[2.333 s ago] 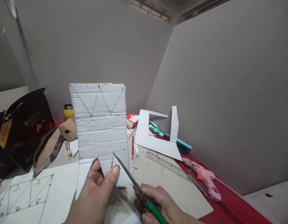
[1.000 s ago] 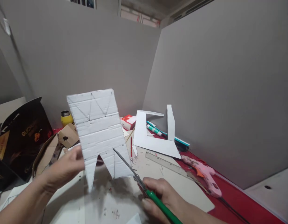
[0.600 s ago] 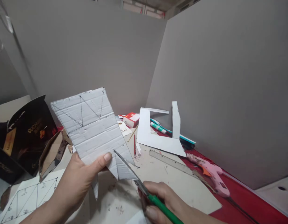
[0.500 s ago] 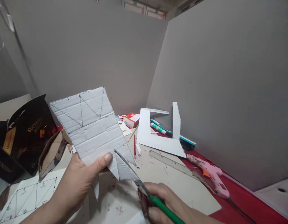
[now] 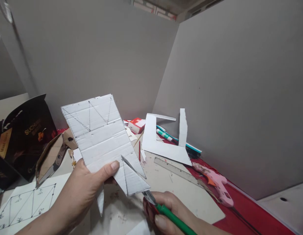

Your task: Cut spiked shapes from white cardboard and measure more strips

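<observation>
My left hand [image 5: 92,178] grips a piece of white corrugated cardboard [image 5: 102,140], thumb on the front face and fingers behind it. Pencilled zigzag lines and straight lines cross the cardboard, and its lower edge has pointed, cut corners. In my right hand [image 5: 171,210] is a pair of scissors [image 5: 171,217] with a green handle. One blade lies over the front of the cardboard's lower right part, along a slanting line; the other blade is hidden behind the sheet. A narrow pointed cardboard strip [image 5: 100,202] hangs below my left hand.
A white cut-out frame [image 5: 166,148], a clear ruler [image 5: 176,169] and a pink glue gun [image 5: 220,189] lie to the right. At left are a black box [image 5: 31,133], a cutter knife [image 5: 55,160] and a paper with a drawn diagram [image 5: 43,195]. Grey panels [image 5: 92,58] enclose the table.
The cardboard has tilted slightly and its top has shifted a little to the right. The scissor blade stays on the lower right part. The whole view has shifted slightly.
</observation>
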A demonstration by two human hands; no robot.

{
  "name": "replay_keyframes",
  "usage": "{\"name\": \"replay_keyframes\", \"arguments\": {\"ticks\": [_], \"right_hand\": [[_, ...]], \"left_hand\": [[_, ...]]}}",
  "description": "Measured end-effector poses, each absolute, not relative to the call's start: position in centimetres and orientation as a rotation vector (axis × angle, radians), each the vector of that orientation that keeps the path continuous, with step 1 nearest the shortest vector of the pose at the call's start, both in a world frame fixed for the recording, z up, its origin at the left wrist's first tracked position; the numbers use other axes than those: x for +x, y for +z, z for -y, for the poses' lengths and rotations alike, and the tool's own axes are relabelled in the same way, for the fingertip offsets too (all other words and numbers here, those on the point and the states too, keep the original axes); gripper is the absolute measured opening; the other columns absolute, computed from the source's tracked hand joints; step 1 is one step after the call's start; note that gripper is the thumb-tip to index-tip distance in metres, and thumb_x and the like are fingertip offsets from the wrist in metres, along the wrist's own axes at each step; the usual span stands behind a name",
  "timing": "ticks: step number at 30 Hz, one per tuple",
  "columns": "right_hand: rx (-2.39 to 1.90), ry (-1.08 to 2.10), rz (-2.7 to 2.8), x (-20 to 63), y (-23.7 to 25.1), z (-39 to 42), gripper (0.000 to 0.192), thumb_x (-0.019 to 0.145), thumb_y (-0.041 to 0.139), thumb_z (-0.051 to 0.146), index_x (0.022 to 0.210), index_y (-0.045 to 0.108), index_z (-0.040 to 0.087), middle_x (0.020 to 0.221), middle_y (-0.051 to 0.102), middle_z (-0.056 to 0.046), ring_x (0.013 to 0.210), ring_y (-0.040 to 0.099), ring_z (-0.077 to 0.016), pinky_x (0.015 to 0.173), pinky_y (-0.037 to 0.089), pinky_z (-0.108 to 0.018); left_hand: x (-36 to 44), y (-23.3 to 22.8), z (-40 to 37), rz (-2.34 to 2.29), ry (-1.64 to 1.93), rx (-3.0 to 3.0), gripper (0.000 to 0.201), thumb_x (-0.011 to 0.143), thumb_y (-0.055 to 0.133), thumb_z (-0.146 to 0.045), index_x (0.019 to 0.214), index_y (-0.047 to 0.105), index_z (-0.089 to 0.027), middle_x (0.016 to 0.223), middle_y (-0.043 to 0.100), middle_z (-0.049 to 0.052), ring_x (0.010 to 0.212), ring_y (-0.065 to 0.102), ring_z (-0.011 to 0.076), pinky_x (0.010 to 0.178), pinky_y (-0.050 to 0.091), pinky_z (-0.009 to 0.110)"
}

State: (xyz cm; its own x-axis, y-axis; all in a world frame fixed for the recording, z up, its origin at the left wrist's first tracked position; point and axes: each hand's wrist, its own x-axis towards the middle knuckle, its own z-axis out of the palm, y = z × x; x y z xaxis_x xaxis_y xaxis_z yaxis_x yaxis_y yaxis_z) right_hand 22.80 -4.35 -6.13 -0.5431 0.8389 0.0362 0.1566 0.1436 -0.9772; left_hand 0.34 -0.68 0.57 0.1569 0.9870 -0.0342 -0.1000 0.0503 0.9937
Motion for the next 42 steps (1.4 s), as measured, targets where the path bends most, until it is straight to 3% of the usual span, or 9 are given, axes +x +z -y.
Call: {"name": "replay_keyframes", "arguments": {"ticks": [20, 25, 31, 34, 39, 42], "right_hand": [[-0.904, 1.546, 1.717, 22.3, -6.3, 4.7, 0.054, 0.082, 0.051, 0.068, 0.077, 0.056, 0.014, 0.066, 0.034, 0.002, 0.059, 0.032, -0.0109, 0.059, 0.039, -0.024], [-0.893, 1.564, 1.689, 22.3, -6.2, 4.6, 0.055, 0.081, 0.052, 0.069, 0.078, 0.056, 0.014, 0.066, 0.034, 0.002, 0.059, 0.034, -0.0109, 0.059, 0.038, -0.025], [-0.908, 1.613, 1.679, 22.2, -5.8, 4.9, 0.056, 0.078, 0.054, 0.072, 0.077, 0.055, 0.015, 0.065, 0.036, 0.002, 0.059, 0.036, -0.0114, 0.056, 0.036, -0.024], [-0.957, 1.573, 1.637, 22.1, -5.3, 5.2, 0.054, 0.078, 0.054, 0.071, 0.076, 0.052, 0.017, 0.066, 0.036, 0.001, 0.061, 0.037, -0.0124, 0.058, 0.037, -0.025], [-0.85, 1.673, 1.666, 21.8, -4.7, 5.0, 0.053, 0.078, 0.054, 0.07, 0.07, 0.046, 0.018, 0.063, 0.035, 0.002, 0.058, 0.032, -0.0102, 0.052, 0.028, -0.024], [-0.826, 1.715, 1.674, 21.8, -4.5, 4.6, 0.053, 0.079, 0.054, 0.069, 0.071, 0.047, 0.017, 0.062, 0.035, 0.003, 0.056, 0.031, -0.0094, 0.051, 0.025, -0.025]], "left_hand": [[-0.4, 0.1, 0.3, -0.983, 1.073, 1.227, 0.045, 0.08, 0.069, -0.039, 0.12, 0.067, -0.021, 0.103, 0.075, 0.008, 0.085, 0.068, 0.026, 0.078, 0.053, 0.036], [-0.6, -0.1, 0.3, -0.982, 1.062, 1.218, 0.046, 0.08, 0.07, -0.037, 0.123, 0.066, -0.021, 0.111, 0.074, 0.008, 0.089, 0.068, 0.0259, 0.075, 0.054, 0.033], [-1.2, 0.2, 0.0, -0.876, 1.026, 1.19, 0.045, 0.082, 0.069, -0.029, 0.125, 0.063, -0.022, 0.125, 0.067, 0.007, 0.108, 0.063, 0.028, 0.089, 0.052, 0.035], [-1.8, 0.3, -0.5, -0.888, 1.002, 1.259, 0.041, 0.08, 0.071, -0.029, 0.119, 0.067, -0.021, 0.118, 0.07, 0.007, 0.105, 0.064, 0.0278, 0.09, 0.051, 0.035], [-2.8, 0.8, -1.1, -0.968, 0.963, 1.348, 0.048, 0.073, 0.077, -0.032, 0.12, 0.067, -0.025, 0.107, 0.074, 0.006, 0.09, 0.067, 0.027, 0.07, 0.054, 0.03], [-2.9, 1.5, -1.1, -0.952, 0.929, 1.379, 0.049, 0.07, 0.078, -0.032, 0.118, 0.069, -0.027, 0.106, 0.074, 0.005, 0.091, 0.067, 0.028, 0.073, 0.055, 0.031]]}}
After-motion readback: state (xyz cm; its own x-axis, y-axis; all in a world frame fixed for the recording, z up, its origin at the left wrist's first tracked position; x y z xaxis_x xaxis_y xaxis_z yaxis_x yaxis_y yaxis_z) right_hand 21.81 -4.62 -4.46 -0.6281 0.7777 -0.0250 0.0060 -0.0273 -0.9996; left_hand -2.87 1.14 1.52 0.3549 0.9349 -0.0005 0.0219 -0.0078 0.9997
